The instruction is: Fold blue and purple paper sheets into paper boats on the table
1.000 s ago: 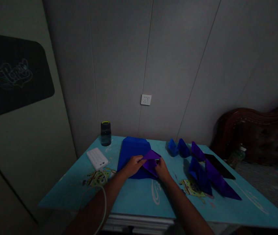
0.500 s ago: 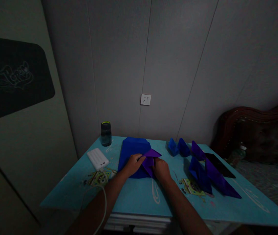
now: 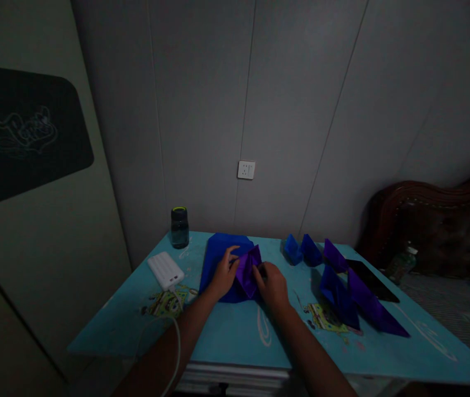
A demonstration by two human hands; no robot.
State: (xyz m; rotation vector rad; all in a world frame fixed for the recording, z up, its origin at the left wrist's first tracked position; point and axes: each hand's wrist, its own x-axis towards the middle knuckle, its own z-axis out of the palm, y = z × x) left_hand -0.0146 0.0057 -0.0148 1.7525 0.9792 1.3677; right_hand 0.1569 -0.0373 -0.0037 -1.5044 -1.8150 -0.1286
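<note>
As left hand point(image 3: 222, 275) holds, right hand point(image 3: 274, 285) pinches paper point(image 3: 248, 271).

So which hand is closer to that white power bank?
The left. The left hand holds the purple paper, to the right of the white power bank; the right hand holds it from farther right.

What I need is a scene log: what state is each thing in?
purple paper: partly folded, gripped from both sides
left hand: pinching its left side
right hand: pinching its right side
blue sheets: flat beneath it
bottle: upright, capped
power bank: cable plugged in
paper shapes: folded up
</note>
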